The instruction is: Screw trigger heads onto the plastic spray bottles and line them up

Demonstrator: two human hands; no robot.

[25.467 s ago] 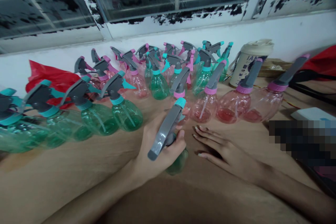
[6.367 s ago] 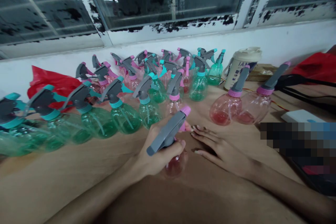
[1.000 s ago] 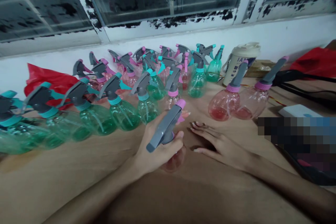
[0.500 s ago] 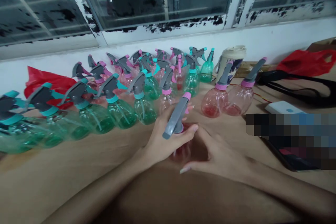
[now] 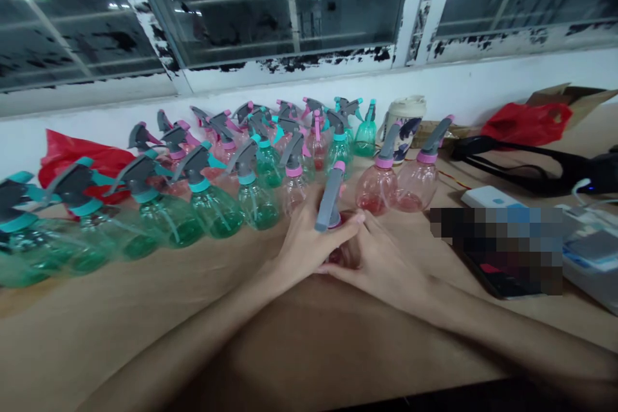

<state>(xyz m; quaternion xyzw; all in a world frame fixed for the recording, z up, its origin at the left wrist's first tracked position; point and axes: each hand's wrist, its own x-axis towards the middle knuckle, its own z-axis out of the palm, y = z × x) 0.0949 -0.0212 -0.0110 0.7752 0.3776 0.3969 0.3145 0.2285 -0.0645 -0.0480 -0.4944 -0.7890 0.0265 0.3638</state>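
Both of my hands are around a pink spray bottle [image 5: 331,198] with a grey trigger head, upright on the table in front of me. My left hand [image 5: 305,244] wraps its left side below the head, thumb across the near side. My right hand [image 5: 386,261] is curled round the right and lower part of the bottle, its thumb at the near base. Most of the bottle's body is hidden by my fingers. Just behind my left hand stands another pink-collared spray bottle [image 5: 295,188]. Two pink spray bottles, a nearer one [image 5: 375,191] and a farther one [image 5: 418,185], stand beyond my right hand.
Green spray bottles [image 5: 216,214] line the left, with more pink and green ones behind. A red bag [image 5: 80,158] lies at left, another red bag [image 5: 526,123] at right. A patterned cup [image 5: 403,132], black strap [image 5: 516,149], white box [image 5: 492,199] and dark, partly blurred device [image 5: 512,283] occupy the right.
My right hand has closed in from the right onto the bottle's lower body; a gap showed between its thumb and fingers before. The view has shifted slightly to the right.
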